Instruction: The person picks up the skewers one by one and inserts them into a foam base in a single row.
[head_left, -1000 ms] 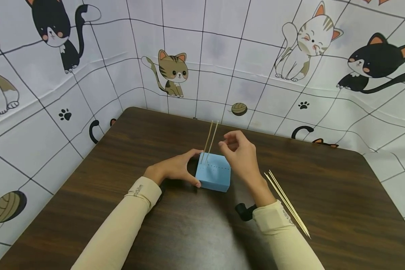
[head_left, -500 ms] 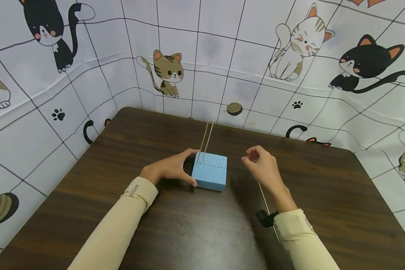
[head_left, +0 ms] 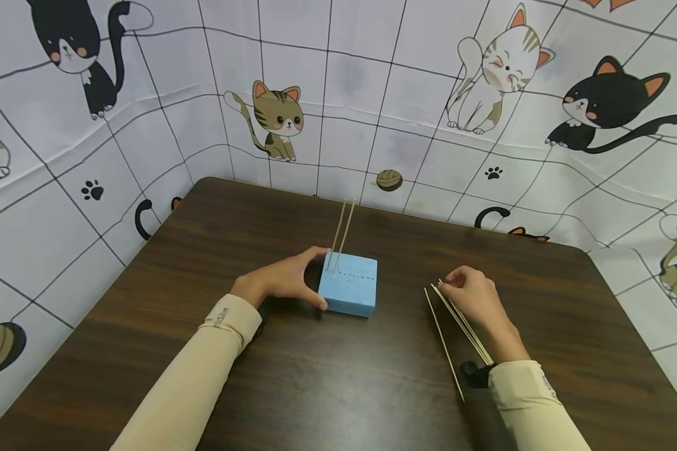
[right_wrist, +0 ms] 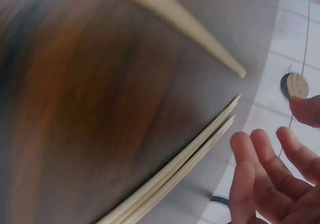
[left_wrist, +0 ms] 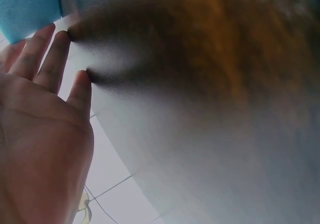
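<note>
My left hand [head_left: 284,275] holds the left side of a blue foam block [head_left: 350,291], its thumb at the front corner and a finger at the back corner. Dotted small holes cross the block's top. Two thin bamboo skewers [head_left: 343,232] stand upright in it near the back left. My right hand [head_left: 476,294] hovers at the far ends of several loose bamboo skewers [head_left: 469,332] lying on the table. In the right wrist view, the loosely bent fingers [right_wrist: 272,169] are apart from the skewer tips [right_wrist: 232,108], with nothing held.
One separate skewer [head_left: 444,344] lies left of the bundle on the dark wooden table [head_left: 338,376]. A white cloth [head_left: 350,81] printed with cats hangs behind the table. A black wrist camera [head_left: 476,374] sits under the right sleeve cuff.
My right hand has moved from beside the block, rightward and towards me, down to the loose skewers. The left hand stays on the block. The head view has shifted slightly.
</note>
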`<state>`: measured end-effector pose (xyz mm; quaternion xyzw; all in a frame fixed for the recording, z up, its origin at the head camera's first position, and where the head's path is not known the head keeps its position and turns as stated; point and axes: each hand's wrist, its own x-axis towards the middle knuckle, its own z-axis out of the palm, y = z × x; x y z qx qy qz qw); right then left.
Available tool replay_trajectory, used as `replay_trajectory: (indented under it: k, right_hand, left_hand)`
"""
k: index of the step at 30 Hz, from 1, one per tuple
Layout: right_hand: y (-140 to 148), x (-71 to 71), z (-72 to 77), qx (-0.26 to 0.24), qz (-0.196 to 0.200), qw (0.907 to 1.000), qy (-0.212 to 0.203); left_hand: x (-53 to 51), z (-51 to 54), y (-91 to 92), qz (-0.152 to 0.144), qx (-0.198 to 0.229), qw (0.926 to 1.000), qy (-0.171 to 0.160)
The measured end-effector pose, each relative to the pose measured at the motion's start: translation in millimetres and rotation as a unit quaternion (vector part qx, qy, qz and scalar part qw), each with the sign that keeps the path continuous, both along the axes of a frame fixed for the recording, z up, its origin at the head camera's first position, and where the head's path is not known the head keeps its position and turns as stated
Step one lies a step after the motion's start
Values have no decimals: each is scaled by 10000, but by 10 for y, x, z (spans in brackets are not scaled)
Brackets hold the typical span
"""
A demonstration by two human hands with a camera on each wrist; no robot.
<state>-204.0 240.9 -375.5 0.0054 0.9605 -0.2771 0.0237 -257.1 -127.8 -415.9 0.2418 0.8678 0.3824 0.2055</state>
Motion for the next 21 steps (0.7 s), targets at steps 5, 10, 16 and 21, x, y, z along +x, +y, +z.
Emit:
replay_trajectory:
  k: [5,10,16,21]
  right_hand:
    - [162,49,-43,241,19,9990,-367]
    - [256,82,-100,228,-72,9983,-538]
    - [318,105,-164,196,-76,9973,-701]
    - [331,108,-196,140,-54,9955,-937]
  left_hand:
    - [-5,-2,5,11,-26,10000,-20]
    - [-10,-11,15,9,-56,10000,-10]
    - [-13,-23,16,8,-92,10000,-19]
    - [-11,-15,5,19,-64,10000,-21]
